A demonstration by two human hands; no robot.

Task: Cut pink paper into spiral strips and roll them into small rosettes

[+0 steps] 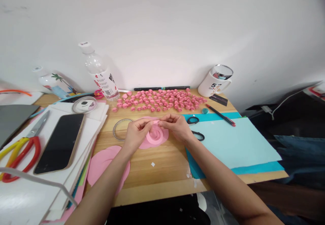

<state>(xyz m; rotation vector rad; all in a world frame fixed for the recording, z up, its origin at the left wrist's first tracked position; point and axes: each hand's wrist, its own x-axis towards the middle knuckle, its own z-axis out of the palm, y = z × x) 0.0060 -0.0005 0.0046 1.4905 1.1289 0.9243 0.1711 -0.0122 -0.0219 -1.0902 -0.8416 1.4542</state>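
Observation:
My left hand (137, 131) and my right hand (176, 126) meet over the middle of the wooden desk (162, 170). Both pinch the end of a pink paper spiral strip (155, 134) that trails down onto a pink disc on the desk. The fingers of each hand are closed on the strip. Behind them lie several small rolled pink paper roses (162, 100) in rows.
A clear tape ring (120, 129) sits left of my hands, black-handled scissors (196, 127) right of them on light blue paper (233, 143). Pink paper circle (106, 165), phone (61, 142), red scissors (22, 150), water bottle (100, 72), mug (215, 81), red pen (220, 115).

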